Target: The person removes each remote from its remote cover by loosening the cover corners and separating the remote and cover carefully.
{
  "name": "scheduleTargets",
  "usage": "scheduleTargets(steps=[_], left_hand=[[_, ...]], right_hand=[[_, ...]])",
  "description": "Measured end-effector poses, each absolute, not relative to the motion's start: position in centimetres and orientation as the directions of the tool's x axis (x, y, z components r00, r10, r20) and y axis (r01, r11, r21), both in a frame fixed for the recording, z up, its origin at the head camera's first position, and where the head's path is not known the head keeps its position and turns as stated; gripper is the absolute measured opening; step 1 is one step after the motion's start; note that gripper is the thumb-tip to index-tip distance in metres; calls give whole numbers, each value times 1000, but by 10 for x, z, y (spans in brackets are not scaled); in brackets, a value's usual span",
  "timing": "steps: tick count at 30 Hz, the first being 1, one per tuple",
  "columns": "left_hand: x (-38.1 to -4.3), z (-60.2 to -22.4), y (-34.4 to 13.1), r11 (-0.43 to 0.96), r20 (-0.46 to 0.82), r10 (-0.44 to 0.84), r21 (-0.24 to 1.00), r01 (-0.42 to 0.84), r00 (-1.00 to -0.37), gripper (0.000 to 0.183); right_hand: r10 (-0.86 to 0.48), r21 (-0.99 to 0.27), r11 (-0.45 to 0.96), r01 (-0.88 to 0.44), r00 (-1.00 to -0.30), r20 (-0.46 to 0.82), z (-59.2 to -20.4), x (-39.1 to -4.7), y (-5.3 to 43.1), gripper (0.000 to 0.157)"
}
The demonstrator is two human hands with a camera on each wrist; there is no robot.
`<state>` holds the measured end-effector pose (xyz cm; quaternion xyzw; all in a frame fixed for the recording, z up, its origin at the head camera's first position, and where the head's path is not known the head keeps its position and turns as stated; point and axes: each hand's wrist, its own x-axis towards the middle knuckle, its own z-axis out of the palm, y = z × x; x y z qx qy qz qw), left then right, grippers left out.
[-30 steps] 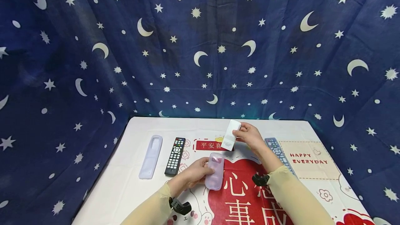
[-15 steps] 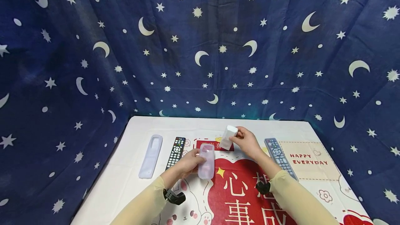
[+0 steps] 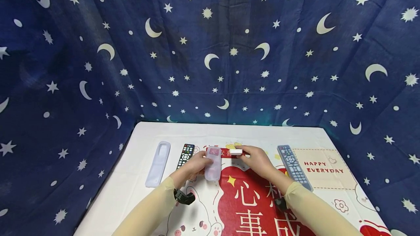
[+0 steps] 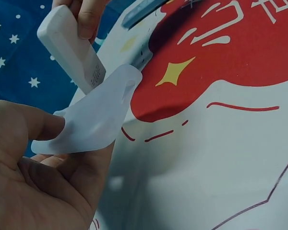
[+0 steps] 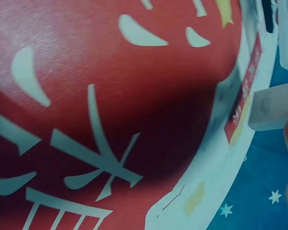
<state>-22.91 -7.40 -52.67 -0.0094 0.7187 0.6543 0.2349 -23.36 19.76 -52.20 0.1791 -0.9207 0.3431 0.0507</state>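
My left hand (image 3: 196, 165) pinches a translucent silicone remote cover (image 3: 213, 168), thumb on its face, over the table's middle. To its right, my right hand (image 3: 257, 159) holds a white remote control (image 3: 236, 152), which the head view shows end-on. In the left wrist view, the remote's lower end with small print overlaps the far rim of the cover (image 4: 93, 115). The right wrist view catches the remote (image 5: 273, 106) at its right edge, with a fingertip against it; most of that hand is out of that frame.
A long translucent cover (image 3: 158, 165) lies at the left of the table. Near it, a black remote (image 3: 185, 154) is partly behind my left hand. A grey-blue remote (image 3: 294, 166) lies on the right. A starry blue curtain (image 3: 210, 94) stands behind the table.
The white remote has tipped from showing its printed back to end-on, and is lower. My left hand has carried the cover leftward and away from me.
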Motion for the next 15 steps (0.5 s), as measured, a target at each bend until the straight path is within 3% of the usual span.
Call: scheduleTargets(steps=[7,15], left_hand=[[-235,-532,-70,190,-352,271,932,-309,-896,51],[-236,-533,-66,229,-353,243,926,-301,-903,44]], right_hand=[[-420,-473,722,-505,-863,280,-527,-230,193,45],[-614,-259,676,-690,-721,320,-537,-231,191,38]])
